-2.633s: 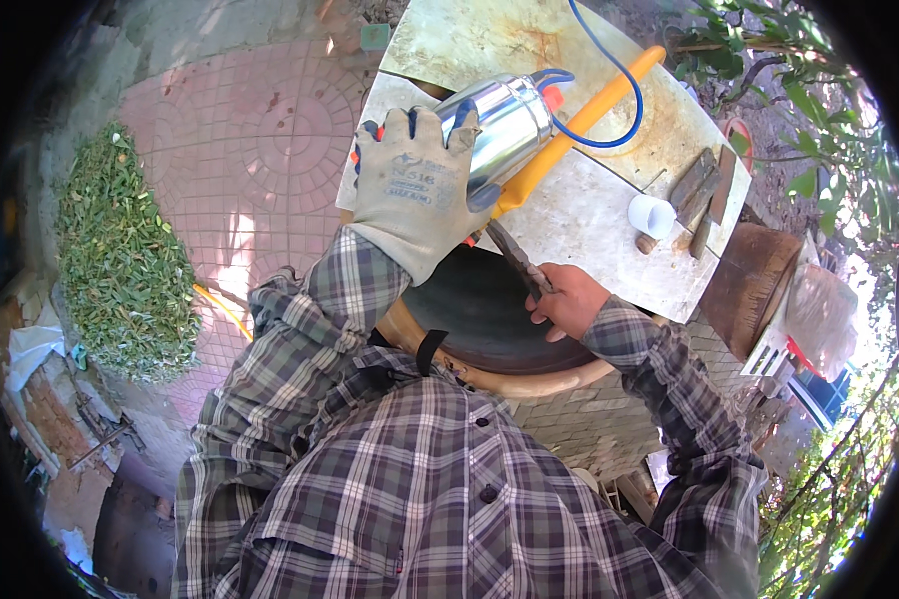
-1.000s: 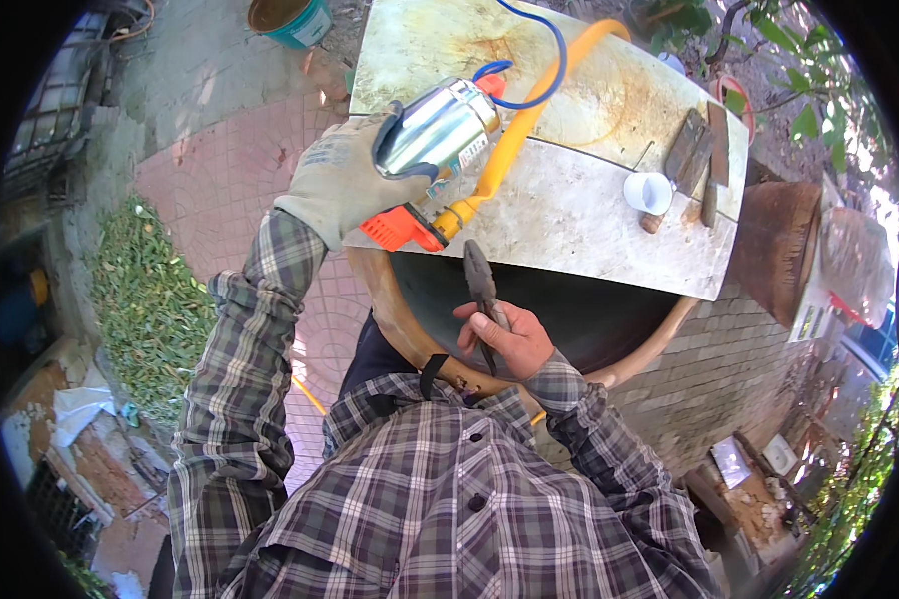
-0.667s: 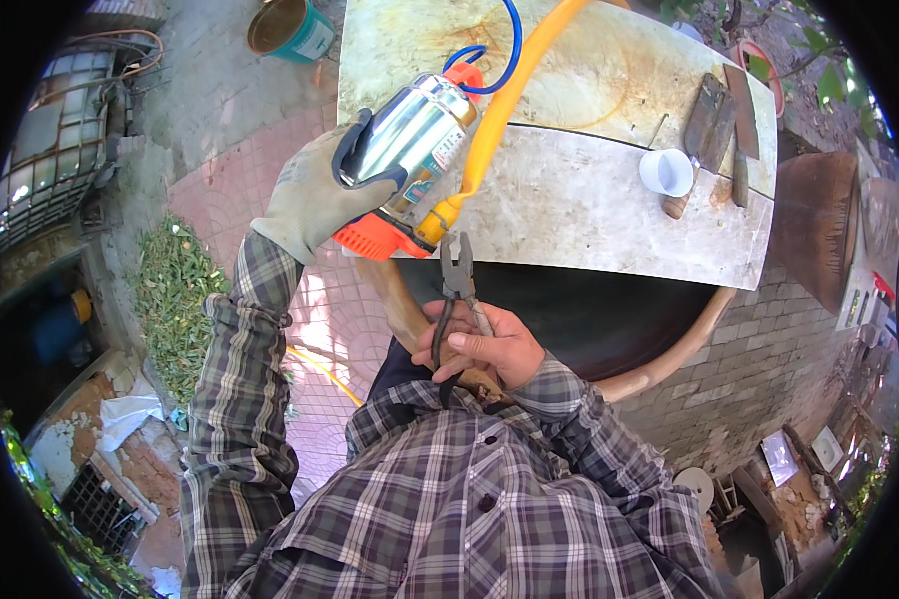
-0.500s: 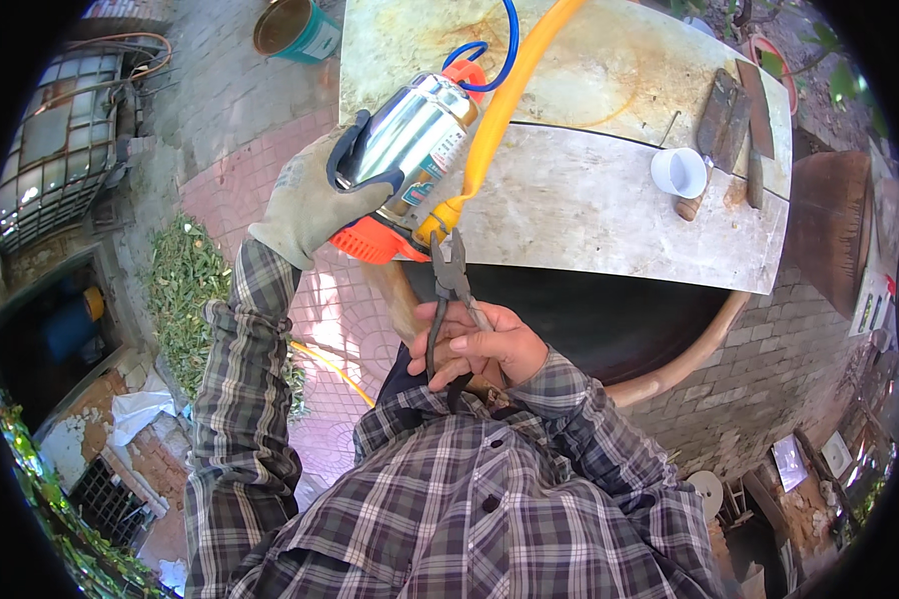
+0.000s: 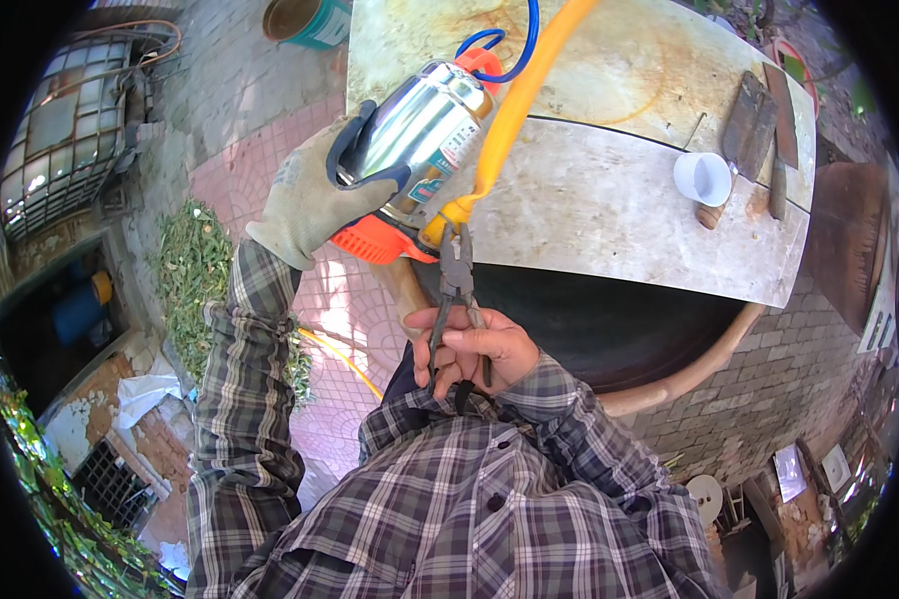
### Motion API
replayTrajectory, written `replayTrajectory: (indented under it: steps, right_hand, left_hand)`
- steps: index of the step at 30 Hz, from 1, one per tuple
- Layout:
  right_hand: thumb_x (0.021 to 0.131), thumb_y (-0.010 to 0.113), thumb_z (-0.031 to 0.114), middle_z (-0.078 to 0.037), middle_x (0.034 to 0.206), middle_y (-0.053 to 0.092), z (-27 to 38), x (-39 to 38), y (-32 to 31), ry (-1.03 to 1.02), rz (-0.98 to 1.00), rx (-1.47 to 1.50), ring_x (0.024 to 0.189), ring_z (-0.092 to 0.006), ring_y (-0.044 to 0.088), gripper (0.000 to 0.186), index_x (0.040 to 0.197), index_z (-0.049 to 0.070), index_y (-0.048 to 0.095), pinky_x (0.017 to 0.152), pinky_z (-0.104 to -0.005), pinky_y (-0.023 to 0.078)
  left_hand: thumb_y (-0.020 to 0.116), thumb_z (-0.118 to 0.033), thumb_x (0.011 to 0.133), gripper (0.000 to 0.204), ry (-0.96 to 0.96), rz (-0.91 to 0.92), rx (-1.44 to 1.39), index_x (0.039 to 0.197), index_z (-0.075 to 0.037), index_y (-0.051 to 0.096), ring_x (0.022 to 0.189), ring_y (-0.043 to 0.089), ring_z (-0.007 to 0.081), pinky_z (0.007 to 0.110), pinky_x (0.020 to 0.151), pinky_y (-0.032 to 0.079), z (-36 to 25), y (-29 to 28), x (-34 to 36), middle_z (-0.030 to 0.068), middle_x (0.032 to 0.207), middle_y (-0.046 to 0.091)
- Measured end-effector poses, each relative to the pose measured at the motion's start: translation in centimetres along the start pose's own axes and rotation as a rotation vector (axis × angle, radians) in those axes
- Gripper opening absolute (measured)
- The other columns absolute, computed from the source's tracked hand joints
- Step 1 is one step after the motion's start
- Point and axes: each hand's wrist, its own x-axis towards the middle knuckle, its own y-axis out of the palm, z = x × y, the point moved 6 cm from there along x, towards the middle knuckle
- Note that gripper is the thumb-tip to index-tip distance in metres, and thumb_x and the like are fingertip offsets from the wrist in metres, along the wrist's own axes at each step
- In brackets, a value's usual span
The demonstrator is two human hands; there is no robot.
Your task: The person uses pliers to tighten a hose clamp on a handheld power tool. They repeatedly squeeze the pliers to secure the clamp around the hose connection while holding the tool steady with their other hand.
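My left hand (image 5: 305, 200), in a grey-and-blue glove, grips a shiny steel cylindrical pump (image 5: 410, 125) with an orange slotted base (image 5: 375, 240), orange top handle and blue cord (image 5: 529, 45). It is tilted along the left side of the board top. A flattened yellow hose (image 5: 514, 110) joins a fitting (image 5: 437, 226) at the pump's lower end. My bare right hand (image 5: 479, 349) holds pliers (image 5: 456, 265), handles apart, their jaws at that fitting; whether they bite on it I cannot tell. Both hands are over the near edge of a large dark basin (image 5: 609, 329) with a tan rim.
A pale two-piece board (image 5: 629, 220) lies across the basin, carrying a white cup (image 5: 699, 175) and worn trowel-like tools (image 5: 754, 120). A green bucket (image 5: 305, 20) and caged tank (image 5: 60, 130) stand leftward, with cut leaves (image 5: 195, 260) on the paving. A rusty brown object (image 5: 844, 230) stands at right.
Since the earlier frames, the pump has moved left and tilted, showing its orange base. The pliers have come up to the hose fitting, and their handles have spread in my right hand.
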Motion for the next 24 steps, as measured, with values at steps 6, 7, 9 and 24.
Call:
replayTrajectory:
  steps: [6, 7, 9, 24]
  right_hand:
    - [0.096, 0.048, 0.017, -0.017, 0.105, 0.063, -0.7, 0.2, -1.2, -0.003, 0.015, -0.014, 0.097, -0.0277, 0.066, 0.045, 0.135, -0.004, 0.043, 0.073, -0.0308, 0.056]
    - [0.097, 0.048, 0.018, -0.017, 0.105, 0.063, -0.7, 0.1, -0.9, 0.009, -0.020, -0.031, 0.097, -0.0276, 0.066, 0.044, 0.135, -0.004, 0.043, 0.073, -0.0307, 0.055]
    - [0.097, 0.047, 0.018, -0.017, 0.106, 0.063, -0.6, 0.0, -0.3, 0.020, -0.069, -0.037, 0.097, -0.0277, 0.066, 0.044, 0.135, -0.003, 0.044, 0.074, -0.0309, 0.055]
    - [0.099, 0.044, 0.015, -0.020, 0.106, 0.061, -0.7, -0.1, 2.0, 0.005, -0.113, 0.133, 0.094, -0.0314, 0.065, 0.037, 0.132, -0.003, 0.046, 0.072, -0.0364, 0.057]
  left_hand:
    - [0.076, -0.031, 0.070, 0.082, -0.025, 0.019, 0.004, 0.137, 0.005, 0.046, 0.113, 0.060, 0.0245, 0.033, 0.099, 0.045, -0.2, 0.1, 0.2, 0.0205, 0.122, 0.061]
    - [0.076, -0.031, 0.070, 0.082, -0.027, 0.018, -0.002, 0.137, 0.005, 0.046, 0.113, 0.060, 0.0245, 0.033, 0.099, 0.045, -0.2, 0.1, 0.1, 0.0205, 0.122, 0.061]
    - [0.076, -0.031, 0.070, 0.082, -0.026, 0.015, -0.008, 0.137, 0.005, 0.046, 0.113, 0.061, 0.0244, 0.033, 0.099, 0.045, -0.1, 0.2, 0.2, 0.0205, 0.122, 0.062]
    - [0.076, -0.029, 0.069, 0.081, -0.005, -0.008, -0.030, 0.136, 0.006, 0.047, 0.111, 0.061, 0.0255, 0.034, 0.098, 0.046, 0.8, 0.5, 0.5, 0.0208, 0.120, 0.062]
